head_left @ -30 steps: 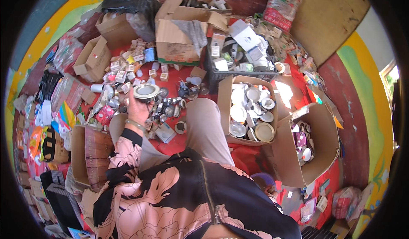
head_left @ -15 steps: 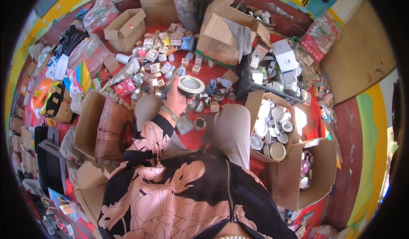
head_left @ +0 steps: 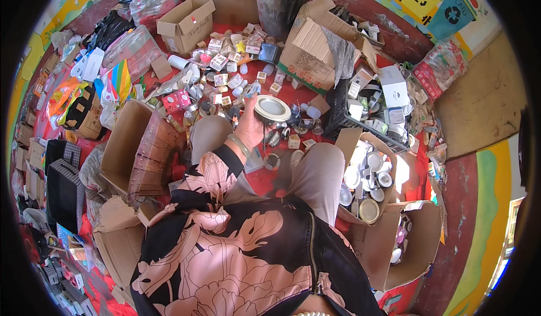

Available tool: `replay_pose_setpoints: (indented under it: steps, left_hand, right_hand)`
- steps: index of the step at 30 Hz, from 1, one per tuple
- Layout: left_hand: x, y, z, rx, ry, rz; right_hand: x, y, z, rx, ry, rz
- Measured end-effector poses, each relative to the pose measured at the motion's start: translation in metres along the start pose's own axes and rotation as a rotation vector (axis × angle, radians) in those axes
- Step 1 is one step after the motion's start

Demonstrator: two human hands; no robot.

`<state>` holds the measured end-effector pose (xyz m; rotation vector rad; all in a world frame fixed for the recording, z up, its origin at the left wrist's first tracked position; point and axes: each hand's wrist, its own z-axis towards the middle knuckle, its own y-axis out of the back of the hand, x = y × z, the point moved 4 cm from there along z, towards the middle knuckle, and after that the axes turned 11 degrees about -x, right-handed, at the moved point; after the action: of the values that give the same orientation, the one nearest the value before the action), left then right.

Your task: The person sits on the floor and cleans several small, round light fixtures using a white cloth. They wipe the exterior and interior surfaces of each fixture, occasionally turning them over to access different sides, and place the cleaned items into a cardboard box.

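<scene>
My left hand (head_left: 248,125) is closed on the rim of a round downlight (head_left: 273,108). The downlight has a cream-white ring and a frosted face turned upward, with a dark body beneath. It is held above the floor, just beyond my knees, and tilts down toward the right. A greenish bangle (head_left: 240,145) circles the left wrist. Below the hand, between my legs, a round metallic part (head_left: 271,161) lies on the red floor. My right hand is not in view.
Small boxes (head_left: 218,62) and loose bulbs cover the floor ahead. At right, a cardboard box (head_left: 348,142) holds several white round lamps; a black crate (head_left: 338,99) stands behind it, another open carton (head_left: 425,240) nearer. An open carton (head_left: 119,138) stands left of my knee.
The whole view has shifted, so most things ahead appear farther right. My left hand still holds the downlight, whose face now tips more to the right.
</scene>
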<state>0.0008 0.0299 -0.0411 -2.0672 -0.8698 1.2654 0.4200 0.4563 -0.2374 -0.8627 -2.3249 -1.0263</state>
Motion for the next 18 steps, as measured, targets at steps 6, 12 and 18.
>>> replay_pose_setpoints:
  steps: [6, 12, 18]
  left_hand:
    - [-0.002, -0.002, -0.001, 0.01, -0.013, 0.009]
    - [-0.003, -0.001, -0.002, 0.028, -0.014, 0.02]
    - [-0.002, 0.002, -0.001, 0.007, -0.004, 0.018]
  right_hand:
    - [0.002, 0.009, 0.001, -0.019, -0.011, 0.033]
    - [0.002, 0.017, 0.002, -0.034, -0.022, 0.06]
    - [0.003, 0.025, 0.006, -0.056, -0.03, 0.086]
